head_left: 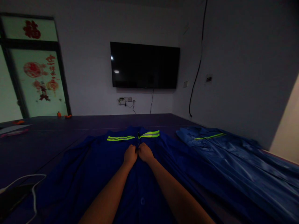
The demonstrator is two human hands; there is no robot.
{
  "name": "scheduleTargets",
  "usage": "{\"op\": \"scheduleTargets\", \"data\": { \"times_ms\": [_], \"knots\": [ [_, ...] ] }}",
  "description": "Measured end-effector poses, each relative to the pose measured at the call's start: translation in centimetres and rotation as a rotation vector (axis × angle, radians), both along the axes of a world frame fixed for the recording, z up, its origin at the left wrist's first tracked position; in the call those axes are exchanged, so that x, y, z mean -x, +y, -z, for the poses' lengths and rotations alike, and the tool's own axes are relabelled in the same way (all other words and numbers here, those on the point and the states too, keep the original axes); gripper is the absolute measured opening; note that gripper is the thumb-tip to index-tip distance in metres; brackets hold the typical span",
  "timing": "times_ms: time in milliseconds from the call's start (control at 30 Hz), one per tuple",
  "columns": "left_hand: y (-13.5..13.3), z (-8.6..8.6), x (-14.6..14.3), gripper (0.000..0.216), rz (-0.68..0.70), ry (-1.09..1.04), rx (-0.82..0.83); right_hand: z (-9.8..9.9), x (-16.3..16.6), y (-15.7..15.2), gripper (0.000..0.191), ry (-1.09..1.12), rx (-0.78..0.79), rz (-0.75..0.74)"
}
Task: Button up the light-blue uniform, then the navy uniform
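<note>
A dark blue work jacket (pixel 102 161) with yellow-green reflective strips across the chest lies spread out in front of me, collar at the far end. Both hands meet at its front opening, just below the strips. My left hand (pixel 130 155) is closed, its fingers gripping the left edge of the front. Right beside it, my right hand (pixel 145 152) pinches the opposite edge. The fingertips are partly hidden, and I cannot make out whether a button or a zip is between them. Lower on the front, a button or its hole shows faintly.
To the right lies another blue garment (pixel 229 158) with a reflective strip. A white cable (pixel 35 196) and a dark object are at lower left. Small orange items (pixel 59 114) sit near the door. A television (pixel 144 66) hangs on the far wall; a black cable (pixel 197 74) dangles at right.
</note>
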State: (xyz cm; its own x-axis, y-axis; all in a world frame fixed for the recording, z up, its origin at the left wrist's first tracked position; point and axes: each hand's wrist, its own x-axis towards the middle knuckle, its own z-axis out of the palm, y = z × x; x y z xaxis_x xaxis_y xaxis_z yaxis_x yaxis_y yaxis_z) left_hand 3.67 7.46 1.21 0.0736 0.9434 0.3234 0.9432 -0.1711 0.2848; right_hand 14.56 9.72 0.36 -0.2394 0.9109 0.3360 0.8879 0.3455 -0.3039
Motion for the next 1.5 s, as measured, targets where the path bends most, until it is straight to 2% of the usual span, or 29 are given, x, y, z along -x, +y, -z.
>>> {"op": "scheduleTargets", "data": {
  "times_ms": [300, 567, 1500],
  "knots": [
    [-0.07, -0.24, 0.00, 0.020, -0.007, 0.001, 0.020, -0.06, -0.23, -0.05, 0.027, 0.033, -0.014, -0.010],
    [-0.17, -0.44, 0.05, 0.020, 0.006, 0.021, 0.022, -0.07, -0.28, -0.14, 0.028, -0.025, -0.025, -0.041],
    [-0.40, -0.42, -0.14, 0.020, -0.005, 0.024, 0.037, -0.14, 0.48, -0.43, 0.025, -0.065, -0.015, 0.040]
  ]
}}
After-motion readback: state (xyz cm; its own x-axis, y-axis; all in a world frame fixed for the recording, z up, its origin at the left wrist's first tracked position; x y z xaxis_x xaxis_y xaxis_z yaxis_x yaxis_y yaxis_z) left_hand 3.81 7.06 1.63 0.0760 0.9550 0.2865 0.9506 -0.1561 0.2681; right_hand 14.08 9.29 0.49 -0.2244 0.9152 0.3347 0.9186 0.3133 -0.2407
